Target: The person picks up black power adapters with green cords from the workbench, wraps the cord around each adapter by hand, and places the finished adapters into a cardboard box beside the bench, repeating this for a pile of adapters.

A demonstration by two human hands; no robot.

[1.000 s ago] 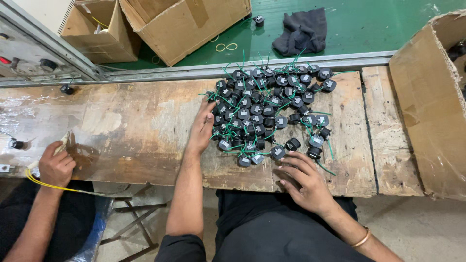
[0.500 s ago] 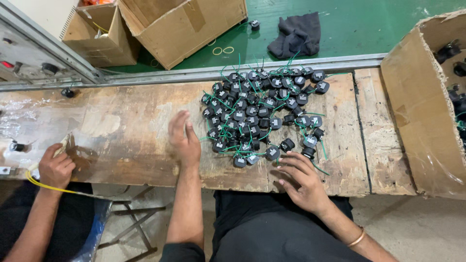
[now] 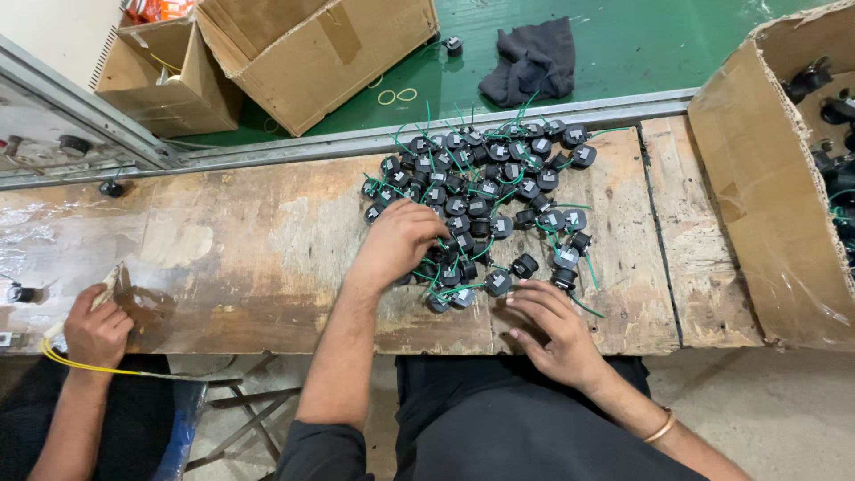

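Observation:
A heap of small black round parts with green wires [image 3: 499, 183] lies on the worn wooden bench [image 3: 249, 249]. My left hand [image 3: 396, 242] is pressed into the heap's near left side, its fingers curled among the parts; whether it grips one is hidden. At the bench's front edge my right hand [image 3: 550, 328] rests with fingers spread and nothing in it, just below the nearest parts.
A large cardboard box [image 3: 757, 205] holding more of the same parts stands at the right end. A co-worker's hand [image 3: 93, 330] at far left holds a yellow wire. Beyond the metal rail [image 3: 356, 142], cardboard boxes [image 3: 321, 53] and a dark cloth [image 3: 530, 62] lie on the green floor.
My left hand drew back onto the bare wood left of the heap, then moved right into the heap. My right hand has stayed at the front edge.

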